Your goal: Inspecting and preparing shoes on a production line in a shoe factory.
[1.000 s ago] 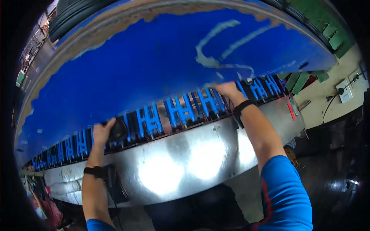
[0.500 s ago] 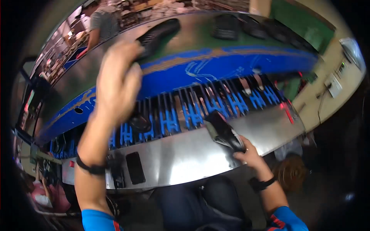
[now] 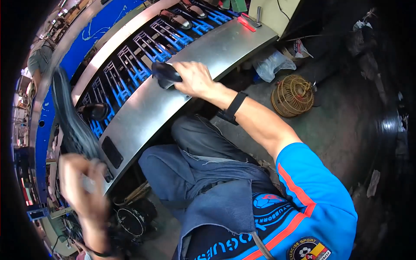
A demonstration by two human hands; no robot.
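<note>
My right hand [image 3: 193,79] is closed around a black shoe [image 3: 164,73], held at the inner edge of the shiny metal ledge [image 3: 149,106]. On the other side my left hand [image 3: 82,182] is smeared by motion, its fingers curled at the lower end of a long black shoe [image 3: 71,112]. That shoe is blurred too and stands out lengthwise above the left end of the ledge. A dark shoe [image 3: 96,112] sits on the rack of blue prongs [image 3: 123,93] behind the ledge.
A black phone [image 3: 112,151] lies on the ledge's left part. At its far end are a red-handled tool [image 3: 247,24] and a metal tool [image 3: 258,16]. More shoes [image 3: 175,18] rest on the rack. A wicker basket [image 3: 292,95] and plastic bag [image 3: 273,65] are right.
My left hand has come back from the far belt, down and left, with a black shoe. My right hand still holds its shoe. The view has turned, showing more of my lap and the floor.
</note>
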